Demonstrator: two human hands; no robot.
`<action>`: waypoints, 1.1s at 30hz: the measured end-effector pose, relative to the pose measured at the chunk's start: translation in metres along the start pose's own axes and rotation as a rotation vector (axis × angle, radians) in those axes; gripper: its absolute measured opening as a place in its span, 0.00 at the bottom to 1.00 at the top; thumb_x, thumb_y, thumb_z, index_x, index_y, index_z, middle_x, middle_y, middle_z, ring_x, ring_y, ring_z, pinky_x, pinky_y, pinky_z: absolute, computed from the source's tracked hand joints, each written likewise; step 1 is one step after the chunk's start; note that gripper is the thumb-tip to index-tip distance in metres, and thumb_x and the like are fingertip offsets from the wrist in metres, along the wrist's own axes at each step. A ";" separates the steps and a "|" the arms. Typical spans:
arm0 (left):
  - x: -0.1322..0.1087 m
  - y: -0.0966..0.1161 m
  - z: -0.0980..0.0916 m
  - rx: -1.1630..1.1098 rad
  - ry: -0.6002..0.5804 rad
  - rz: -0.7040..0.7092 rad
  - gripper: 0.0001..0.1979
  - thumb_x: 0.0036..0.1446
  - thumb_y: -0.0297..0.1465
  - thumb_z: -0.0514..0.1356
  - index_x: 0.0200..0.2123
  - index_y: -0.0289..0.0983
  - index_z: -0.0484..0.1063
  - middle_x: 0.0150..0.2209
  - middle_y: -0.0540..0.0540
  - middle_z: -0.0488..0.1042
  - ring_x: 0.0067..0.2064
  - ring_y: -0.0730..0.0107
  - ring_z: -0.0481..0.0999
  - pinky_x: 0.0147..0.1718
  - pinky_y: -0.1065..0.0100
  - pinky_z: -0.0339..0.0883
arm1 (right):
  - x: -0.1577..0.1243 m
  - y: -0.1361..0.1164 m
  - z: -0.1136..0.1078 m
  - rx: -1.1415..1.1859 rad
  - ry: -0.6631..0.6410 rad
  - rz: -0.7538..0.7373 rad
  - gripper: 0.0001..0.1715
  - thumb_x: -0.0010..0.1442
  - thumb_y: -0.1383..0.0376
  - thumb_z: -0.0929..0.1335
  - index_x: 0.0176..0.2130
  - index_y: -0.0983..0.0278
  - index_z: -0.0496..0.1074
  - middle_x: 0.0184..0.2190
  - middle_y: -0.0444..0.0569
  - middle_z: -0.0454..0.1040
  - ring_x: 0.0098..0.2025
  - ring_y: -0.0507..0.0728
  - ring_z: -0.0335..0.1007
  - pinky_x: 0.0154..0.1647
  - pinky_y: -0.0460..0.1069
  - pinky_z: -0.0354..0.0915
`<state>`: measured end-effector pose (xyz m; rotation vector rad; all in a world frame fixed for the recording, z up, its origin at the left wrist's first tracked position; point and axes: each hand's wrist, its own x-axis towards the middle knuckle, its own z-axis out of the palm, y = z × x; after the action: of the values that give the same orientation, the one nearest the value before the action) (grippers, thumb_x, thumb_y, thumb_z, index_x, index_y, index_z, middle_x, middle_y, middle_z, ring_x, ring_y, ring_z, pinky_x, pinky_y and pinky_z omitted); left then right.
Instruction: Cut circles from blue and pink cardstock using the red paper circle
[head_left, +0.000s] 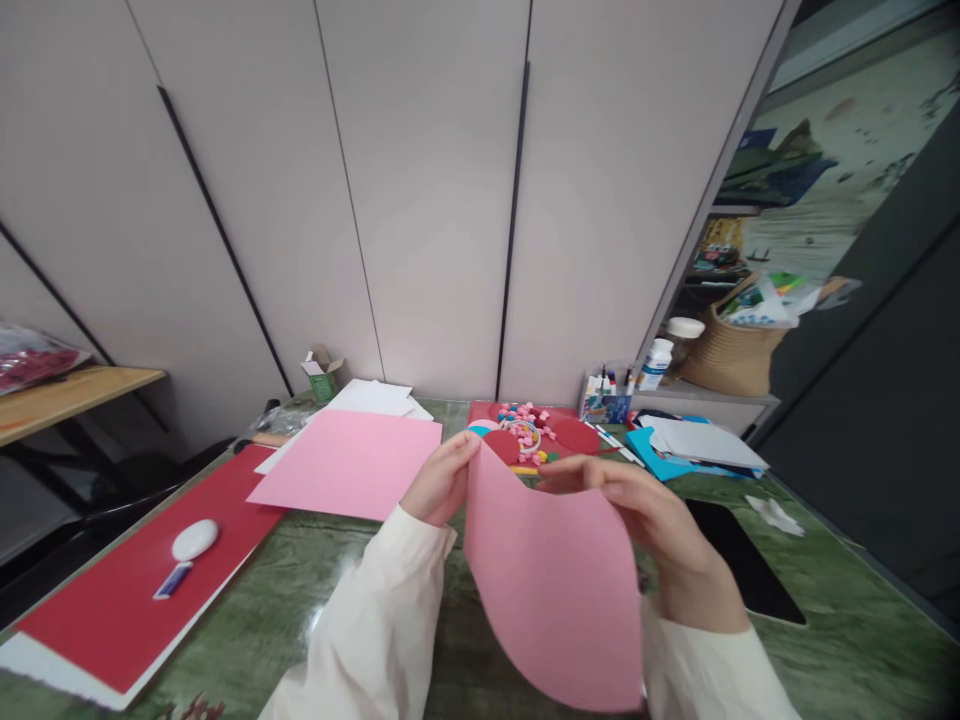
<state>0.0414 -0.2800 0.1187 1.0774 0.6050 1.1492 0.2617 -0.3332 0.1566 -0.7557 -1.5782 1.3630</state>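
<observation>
Between my two hands a sheet of pink paper (555,580) is held up off the table, bending in a curve. My left hand (442,475) pinches its upper left corner. Along the upper right edge, my right hand (660,530) grips the same sheet, its thumb partly hidden. Another pink sheet (345,465) lies flat just left of my left hand. Beyond the held sheet are small pink pieces (525,425) in and around a round dish, with red paper circles (576,436) beside them.
At left, a long red sheet (112,610) carries a white oval object (195,540). A marker holder (607,400) stands at the back right, near blue and white papers (697,445). A black tablet-like slab (742,560) lies right of my right hand. Tall cabinet doors (420,200) close off the back.
</observation>
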 end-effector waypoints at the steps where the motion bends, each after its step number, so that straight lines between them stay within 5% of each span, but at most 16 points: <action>1: -0.001 0.002 0.000 -0.029 0.004 0.005 0.14 0.53 0.40 0.57 0.24 0.35 0.63 0.23 0.52 0.64 0.26 0.75 0.64 0.28 0.71 0.57 | 0.001 0.000 -0.002 -0.138 -0.010 0.011 0.11 0.55 0.63 0.62 0.23 0.63 0.65 0.46 0.52 0.71 0.48 0.63 0.65 0.49 0.58 0.58; 7: -0.005 -0.004 0.011 0.103 -0.073 -0.060 0.12 0.51 0.37 0.59 0.24 0.34 0.64 0.24 0.51 0.65 0.26 0.76 0.64 0.28 0.73 0.56 | 0.012 0.009 0.000 -0.620 -0.045 -0.056 0.12 0.61 0.62 0.58 0.34 0.60 0.69 0.46 0.50 0.70 0.53 0.61 0.59 0.53 0.58 0.54; 13: -0.007 -0.009 0.016 0.210 -0.184 0.001 0.12 0.49 0.39 0.60 0.25 0.35 0.65 0.44 0.43 0.71 0.44 0.63 0.69 0.43 0.65 0.59 | 0.018 0.011 0.015 -0.594 -0.041 -0.150 0.11 0.61 0.60 0.59 0.35 0.59 0.69 0.58 0.48 0.57 0.60 0.60 0.50 0.58 0.60 0.47; 23: -0.006 -0.013 0.014 0.092 -0.236 -0.104 0.16 0.44 0.41 0.63 0.24 0.34 0.65 0.29 0.48 0.69 0.32 0.71 0.67 0.33 0.70 0.59 | 0.023 0.019 0.014 -0.457 0.008 -0.141 0.13 0.61 0.58 0.60 0.34 0.59 0.70 0.57 0.49 0.58 0.60 0.61 0.51 0.58 0.59 0.48; 30: -0.010 0.000 0.010 0.102 -0.331 -0.097 0.14 0.46 0.39 0.62 0.24 0.35 0.65 0.43 0.42 0.70 0.41 0.63 0.69 0.40 0.64 0.60 | 0.023 0.022 0.011 -0.403 0.083 -0.134 0.12 0.62 0.59 0.59 0.35 0.59 0.69 0.55 0.49 0.61 0.59 0.59 0.53 0.57 0.57 0.49; 33: -0.011 0.001 0.008 0.211 -0.356 -0.073 0.12 0.47 0.38 0.62 0.23 0.35 0.66 0.37 0.44 0.69 0.40 0.66 0.67 0.39 0.67 0.58 | 0.025 0.023 0.011 -0.404 0.058 -0.124 0.12 0.61 0.59 0.60 0.33 0.60 0.69 0.52 0.51 0.65 0.57 0.59 0.56 0.56 0.57 0.52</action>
<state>0.0444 -0.2934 0.1214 1.3913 0.4859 0.8152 0.2393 -0.3111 0.1399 -0.9106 -1.8461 0.9340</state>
